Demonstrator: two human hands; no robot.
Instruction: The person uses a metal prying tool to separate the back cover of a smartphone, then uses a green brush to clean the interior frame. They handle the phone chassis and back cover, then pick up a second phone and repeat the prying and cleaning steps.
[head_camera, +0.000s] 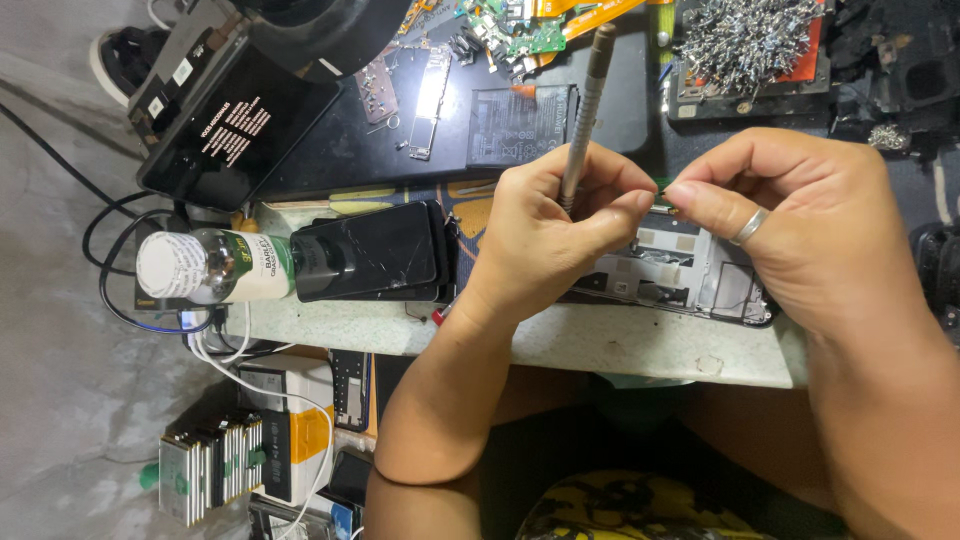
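My left hand (545, 235) grips a slim metal screwdriver (588, 95) whose shaft points up and away from me. My right hand (790, 225), with a silver ring on one finger, pinches something tiny between thumb and forefinger right at the screwdriver's lower tip; it is too small to identify. Both hands hover over an opened phone frame (690, 275) lying flat on the workbench, its inner parts exposed and partly hidden by my fingers.
A stack of dark phones (375, 252) and a white-capped bottle (215, 266) lie to the left. A dark mat (330, 150) farther back carries a battery (520, 125), circuit boards (505, 30) and a tray of metal bits (750, 40). Cables and boxes sit below the bench edge (600, 350).
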